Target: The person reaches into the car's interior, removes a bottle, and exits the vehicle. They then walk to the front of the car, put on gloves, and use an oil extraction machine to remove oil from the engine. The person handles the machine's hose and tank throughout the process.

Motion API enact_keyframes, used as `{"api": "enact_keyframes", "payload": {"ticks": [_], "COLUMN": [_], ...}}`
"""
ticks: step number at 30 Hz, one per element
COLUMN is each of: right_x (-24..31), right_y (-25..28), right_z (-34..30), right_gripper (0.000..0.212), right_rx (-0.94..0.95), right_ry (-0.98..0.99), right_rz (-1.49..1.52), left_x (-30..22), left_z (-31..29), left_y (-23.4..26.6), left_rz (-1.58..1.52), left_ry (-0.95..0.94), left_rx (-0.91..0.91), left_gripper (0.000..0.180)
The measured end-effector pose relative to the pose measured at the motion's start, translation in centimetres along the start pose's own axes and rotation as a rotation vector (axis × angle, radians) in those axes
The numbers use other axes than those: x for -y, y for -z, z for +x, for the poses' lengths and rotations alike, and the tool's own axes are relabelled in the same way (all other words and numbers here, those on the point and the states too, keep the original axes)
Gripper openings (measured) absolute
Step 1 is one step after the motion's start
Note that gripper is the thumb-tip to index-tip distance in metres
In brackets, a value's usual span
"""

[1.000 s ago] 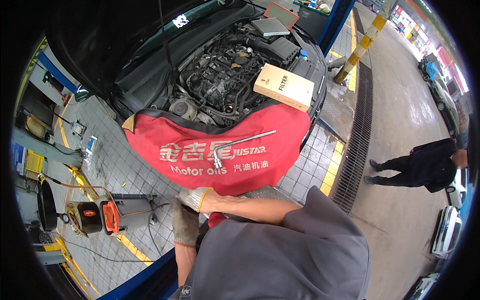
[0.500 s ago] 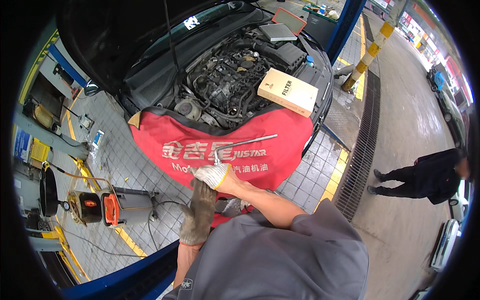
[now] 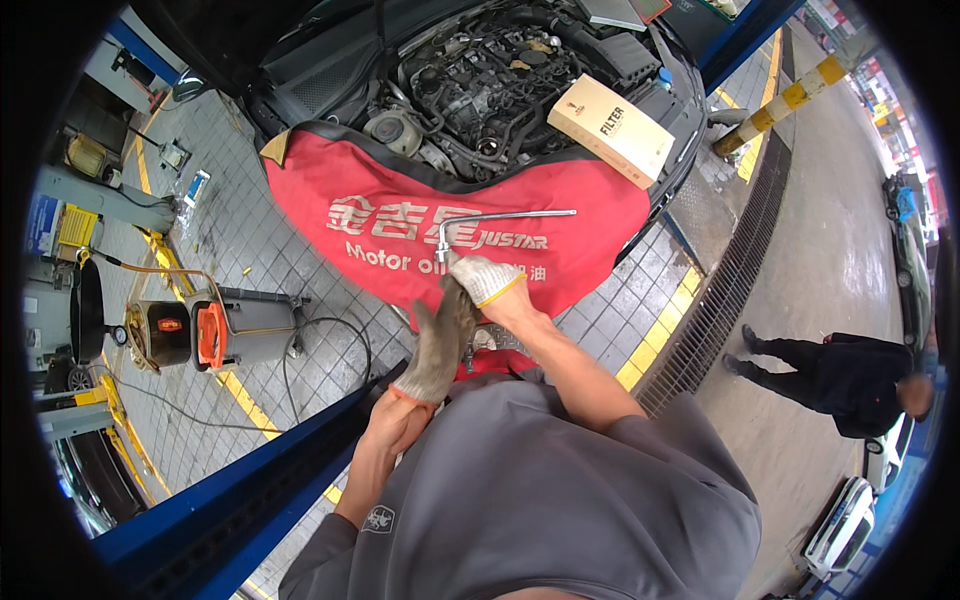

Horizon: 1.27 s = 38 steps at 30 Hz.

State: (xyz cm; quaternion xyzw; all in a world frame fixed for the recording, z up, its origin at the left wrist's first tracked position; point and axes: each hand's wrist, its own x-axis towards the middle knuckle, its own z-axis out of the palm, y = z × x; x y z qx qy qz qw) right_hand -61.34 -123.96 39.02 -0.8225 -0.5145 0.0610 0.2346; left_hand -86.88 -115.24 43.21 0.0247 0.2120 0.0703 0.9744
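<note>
My left hand [image 3: 440, 338], in a dirty grey work glove, is stretched out with its thumb apart. Its fingertips meet my right hand [image 3: 484, 279], which wears a white knit glove with a yellow cuff. The right fingers are bent over the left glove's fingertips; the exact grip is partly hidden. Just beyond both hands, a chrome L-shaped socket wrench [image 3: 510, 214] lies on a red fender cover [image 3: 320, 215]. Its socket end comes close to the right hand, and whether they touch is hard to tell.
Beyond the cover is the open engine bay [image 3: 480, 75], with a filter box [image 3: 612, 130] on its right side. Wheeled fluid equipment [image 3: 235, 335] with a hose stands left. A blue lift beam [image 3: 250, 500] runs at lower left. A person [image 3: 850, 380] is on the right.
The view has shifted, so car and cover sit higher in it. My hands stay together, a little nearer to my body against the cover. The wrench keeps its place on the cover.
</note>
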Motion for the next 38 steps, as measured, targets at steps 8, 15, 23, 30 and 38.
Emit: {"api": "enact_keyframes", "payload": {"ticks": [8,15,23,30,38], "right_x": [5.5,4.7,-3.1,-15.3,-24.4], "right_y": [-2.8,-2.1,4.1,9.4,16.1], "right_z": [-3.0,-9.2,-15.2,-23.8,-29.0], "right_gripper": [0.046,0.048,0.032,0.044,0.097], "right_rx": [-0.097,0.389,0.026,-0.279,-0.649], "right_ry": [0.015,-0.421,-0.509,-0.842,-0.633], "right_rz": [0.250,0.732,1.347,1.407,2.173], "left_x": [-0.3,-0.1,1.8,7.3,13.1], "left_z": [7.8,12.0,18.0,24.7,24.7], "left_y": [2.4,2.5,4.2,14.0,8.0], "left_rz": [0.819,0.912,1.770,2.438,2.178], "left_ry": [-0.119,-0.253,-0.756,-0.643,0.224], "left_rx": [-0.294,-0.419,-0.482,-0.306,-0.640], "left_gripper": [0.019,0.028,0.016,0.033,0.068]}}
